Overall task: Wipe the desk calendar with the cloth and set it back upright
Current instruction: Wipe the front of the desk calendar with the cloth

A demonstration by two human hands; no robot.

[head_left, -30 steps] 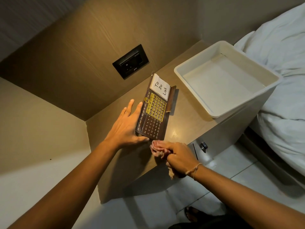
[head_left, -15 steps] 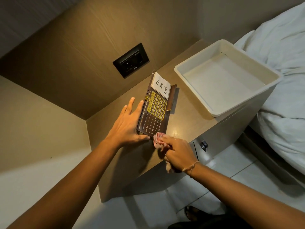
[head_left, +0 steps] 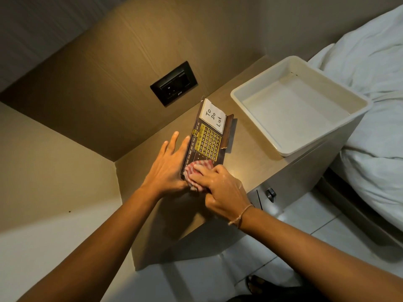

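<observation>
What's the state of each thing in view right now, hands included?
desk calendar: lying flat on the nightstand, face up
To Do List note: on the calendar's far end
cloth: bunched, pressed on the calendar's near end
right hand: gripping the cloth
left hand: open, flat against the calendar's left edge
white tray: upright, empty
wall socket: nothing plugged in

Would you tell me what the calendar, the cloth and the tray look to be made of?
Calendar: probably dark brown wood or board, matte, with a gold-coloured date grid; a white paper note at its far end.
Cloth: soft woven fabric, red-and-white check, bunched under the right hand.
Tray: likely cream plastic, smooth with a slight sheen and rounded moulded rim.
</observation>
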